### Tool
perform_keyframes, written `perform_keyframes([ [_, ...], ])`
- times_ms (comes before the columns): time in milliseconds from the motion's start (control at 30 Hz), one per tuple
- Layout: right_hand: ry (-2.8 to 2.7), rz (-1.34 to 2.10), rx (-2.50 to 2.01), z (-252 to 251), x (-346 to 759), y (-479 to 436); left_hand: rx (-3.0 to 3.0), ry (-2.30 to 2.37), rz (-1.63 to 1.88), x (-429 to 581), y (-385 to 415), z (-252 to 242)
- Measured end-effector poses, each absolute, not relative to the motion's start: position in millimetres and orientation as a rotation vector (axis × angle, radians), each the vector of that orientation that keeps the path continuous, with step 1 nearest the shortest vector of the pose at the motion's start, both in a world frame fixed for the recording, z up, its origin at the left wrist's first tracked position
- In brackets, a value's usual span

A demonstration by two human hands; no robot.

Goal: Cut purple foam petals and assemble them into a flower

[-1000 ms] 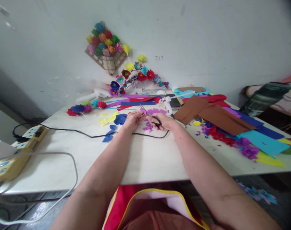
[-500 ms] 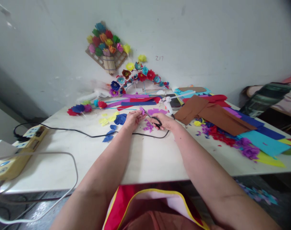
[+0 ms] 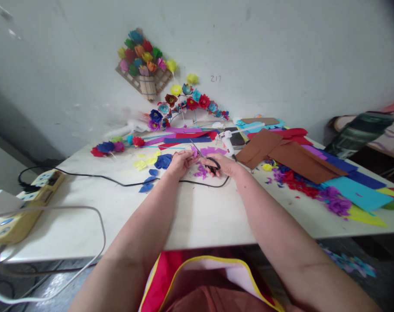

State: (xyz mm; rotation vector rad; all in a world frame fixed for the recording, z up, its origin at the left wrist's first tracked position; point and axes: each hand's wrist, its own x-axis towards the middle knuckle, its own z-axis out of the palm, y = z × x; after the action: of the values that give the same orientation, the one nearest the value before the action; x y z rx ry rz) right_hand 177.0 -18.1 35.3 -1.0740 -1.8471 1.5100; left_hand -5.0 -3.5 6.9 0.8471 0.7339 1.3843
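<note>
Between the fingertips of my left hand (image 3: 181, 162) is a small purple paper piece (image 3: 194, 150), pinched upright. My right hand (image 3: 221, 164) is closed round the black handles of a pair of scissors (image 3: 212, 166), whose blades point up and left beside the purple piece. Whether the blades touch the paper I cannot make out. Purple paper scraps (image 3: 201, 172) lie on the table under and between my hands. Left of my left hand are blue paper petals (image 3: 163, 161) and yellow petals (image 3: 148, 161).
A white glue gun (image 3: 227, 141) stands behind my right hand, its black cord (image 3: 119, 183) crossing the table to a power strip (image 3: 28, 208). Brown paper sheets (image 3: 304, 162) and coloured scraps lie to the right. Paper flowers (image 3: 192, 103) stand at the back. A dark bottle (image 3: 359, 134) is far right.
The scissor blades have swung slightly and stand clearer of the purple piece, which has turned a little in my left fingers. Both arms stay nearly in place.
</note>
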Motion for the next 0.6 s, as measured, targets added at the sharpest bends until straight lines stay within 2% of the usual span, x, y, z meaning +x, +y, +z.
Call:
perform_keyframes([
  [600,-1.873,1.433,-1.121,35.3,173.6,-18.3,0.874,0.716,1.366,-5.3,-2.3,4.2],
])
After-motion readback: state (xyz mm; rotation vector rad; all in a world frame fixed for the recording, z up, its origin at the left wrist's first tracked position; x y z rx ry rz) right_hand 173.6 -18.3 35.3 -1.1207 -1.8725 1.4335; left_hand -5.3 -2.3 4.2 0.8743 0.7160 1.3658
